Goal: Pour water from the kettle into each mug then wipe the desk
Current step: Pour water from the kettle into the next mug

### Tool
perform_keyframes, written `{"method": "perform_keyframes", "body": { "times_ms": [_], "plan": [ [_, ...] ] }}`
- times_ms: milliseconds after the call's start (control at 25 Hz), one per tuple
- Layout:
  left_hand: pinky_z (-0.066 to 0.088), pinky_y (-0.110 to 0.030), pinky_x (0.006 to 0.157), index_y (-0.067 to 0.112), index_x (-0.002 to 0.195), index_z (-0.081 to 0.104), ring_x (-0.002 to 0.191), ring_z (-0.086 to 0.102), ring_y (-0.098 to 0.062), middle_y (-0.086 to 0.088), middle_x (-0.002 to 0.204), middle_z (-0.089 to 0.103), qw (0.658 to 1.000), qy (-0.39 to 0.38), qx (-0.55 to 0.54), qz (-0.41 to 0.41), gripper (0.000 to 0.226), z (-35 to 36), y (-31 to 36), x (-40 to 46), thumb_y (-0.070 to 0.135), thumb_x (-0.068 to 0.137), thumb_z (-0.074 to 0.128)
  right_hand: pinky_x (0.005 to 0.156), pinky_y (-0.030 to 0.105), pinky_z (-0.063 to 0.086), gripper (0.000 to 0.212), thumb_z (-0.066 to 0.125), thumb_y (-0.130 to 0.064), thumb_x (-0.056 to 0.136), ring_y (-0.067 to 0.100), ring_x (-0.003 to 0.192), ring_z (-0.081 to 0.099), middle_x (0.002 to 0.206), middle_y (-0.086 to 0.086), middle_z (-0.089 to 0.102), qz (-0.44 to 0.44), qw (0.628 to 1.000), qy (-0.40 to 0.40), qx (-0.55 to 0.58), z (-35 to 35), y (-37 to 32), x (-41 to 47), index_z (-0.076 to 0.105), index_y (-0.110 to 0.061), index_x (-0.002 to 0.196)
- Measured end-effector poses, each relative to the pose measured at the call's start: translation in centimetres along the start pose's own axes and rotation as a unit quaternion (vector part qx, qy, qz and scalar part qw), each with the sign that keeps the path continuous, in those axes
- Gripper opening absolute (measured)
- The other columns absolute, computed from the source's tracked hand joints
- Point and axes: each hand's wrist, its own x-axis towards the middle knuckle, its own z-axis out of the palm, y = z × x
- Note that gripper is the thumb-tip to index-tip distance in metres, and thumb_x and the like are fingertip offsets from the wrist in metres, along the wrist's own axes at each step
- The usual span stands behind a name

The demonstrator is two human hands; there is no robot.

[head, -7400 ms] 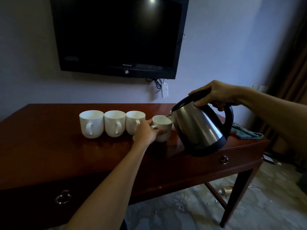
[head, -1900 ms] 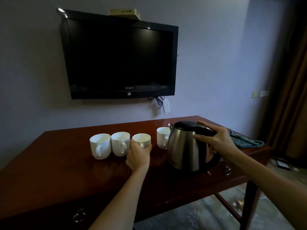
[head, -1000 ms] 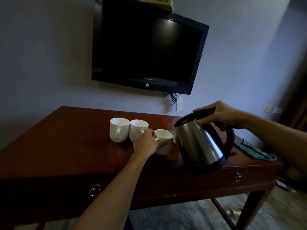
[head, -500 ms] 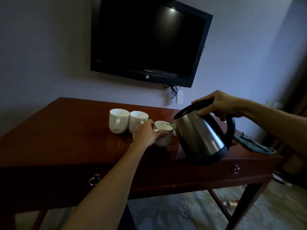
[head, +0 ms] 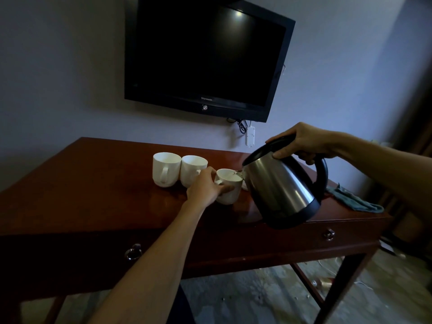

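Note:
My right hand (head: 301, 142) grips the black handle of a steel kettle (head: 280, 190), thumb on its lid. The kettle hangs tilted to the left above the dark wooden desk (head: 93, 183), its spout over a white mug (head: 230, 183). A thin stream of water runs from the spout into that mug. My left hand (head: 204, 187) holds this mug at its handle side. Two more white mugs (head: 166, 168) (head: 192, 168) stand side by side just left of it. A fourth mug is mostly hidden behind the kettle. A teal cloth (head: 353, 199) lies at the desk's right end.
A black television (head: 205, 54) hangs on the wall above the desk, with a white power strip (head: 250, 136) under it. The desk front has drawers with metal pulls (head: 133, 251) (head: 328, 234). Small litter lies on the patterned floor (head: 268, 293) under the desk.
Since 1.9 s ago my right hand lifted the kettle off the desk and tilted it over the third mug, which my left hand drew nearer. In the last half second the pouring pose barely changed.

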Motion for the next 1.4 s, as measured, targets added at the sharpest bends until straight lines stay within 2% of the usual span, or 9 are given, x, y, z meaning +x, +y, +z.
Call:
{"method": "perform_keyframes", "body": {
  "times_ms": [320, 440, 640, 1040, 1280, 1400],
  "plan": [
    [0.053, -0.046, 0.089, 0.027, 0.107, 0.054, 0.096, 0.067, -0.021, 0.001, 0.096, 0.07, 1.0, -0.002, -0.001, -0.003, 0.058, 0.0, 0.1, -0.1, 0.056, 0.069, 0.087, 0.038, 0.025, 0.036, 0.043, 0.081, -0.014, 0.08, 0.014, 0.042, 0.031, 0.053, 0.005, 0.037, 0.001, 1.0, 0.006, 0.005, 0.2, 0.0, -0.3, 0.073, -0.024, 0.121],
    [0.056, -0.051, 0.089, 0.029, 0.106, 0.055, 0.094, 0.069, -0.021, 0.002, 0.096, 0.071, 1.0, -0.009, -0.01, -0.002, 0.06, 0.0, -0.2, 0.1, 0.059, 0.065, 0.088, 0.039, 0.025, 0.035, 0.043, 0.081, -0.014, 0.081, 0.014, 0.041, 0.03, 0.049, 0.002, 0.036, 0.0, 1.0, 0.002, 0.01, 0.1, 0.2, -0.3, 0.072, -0.023, 0.122],
    [0.057, -0.051, 0.09, 0.028, 0.105, 0.056, 0.095, 0.068, -0.021, 0.002, 0.095, 0.07, 1.0, -0.006, -0.015, 0.004, 0.056, 0.0, -0.3, 0.2, 0.054, 0.068, 0.088, 0.038, 0.024, 0.035, 0.042, 0.081, -0.015, 0.081, 0.014, 0.04, 0.031, 0.048, 0.003, 0.037, -0.001, 1.0, 0.001, 0.007, -0.1, 0.3, -0.1, 0.073, -0.022, 0.122],
    [0.055, -0.05, 0.094, 0.032, 0.108, 0.052, 0.101, 0.067, -0.02, 0.002, 0.105, 0.07, 1.0, -0.011, -0.002, 0.002, 0.057, 0.0, -0.3, 0.4, 0.054, 0.069, 0.087, 0.039, 0.025, 0.037, 0.044, 0.083, -0.017, 0.079, 0.014, 0.04, 0.03, 0.051, 0.005, 0.035, 0.002, 1.0, 0.005, 0.02, -0.1, 0.7, -0.1, 0.073, -0.021, 0.122],
    [0.054, -0.051, 0.094, 0.034, 0.105, 0.055, 0.1, 0.066, -0.02, 0.006, 0.099, 0.069, 1.0, -0.011, 0.003, -0.015, 0.056, -0.2, -0.2, 0.3, 0.058, 0.066, 0.088, 0.039, 0.025, 0.037, 0.043, 0.082, -0.016, 0.08, 0.015, 0.041, 0.03, 0.053, 0.006, 0.036, 0.001, 1.0, -0.001, 0.024, -0.2, 0.9, 0.1, 0.073, -0.021, 0.121],
    [0.054, -0.049, 0.095, 0.03, 0.111, 0.056, 0.101, 0.065, -0.02, 0.005, 0.102, 0.069, 1.0, -0.016, 0.008, -0.014, 0.057, -0.4, 0.2, 0.1, 0.056, 0.07, 0.086, 0.039, 0.025, 0.036, 0.043, 0.083, -0.016, 0.079, 0.016, 0.042, 0.03, 0.055, 0.008, 0.036, 0.001, 1.0, 0.002, 0.028, -0.3, 1.1, 0.1, 0.074, -0.022, 0.121]
  ]
}}
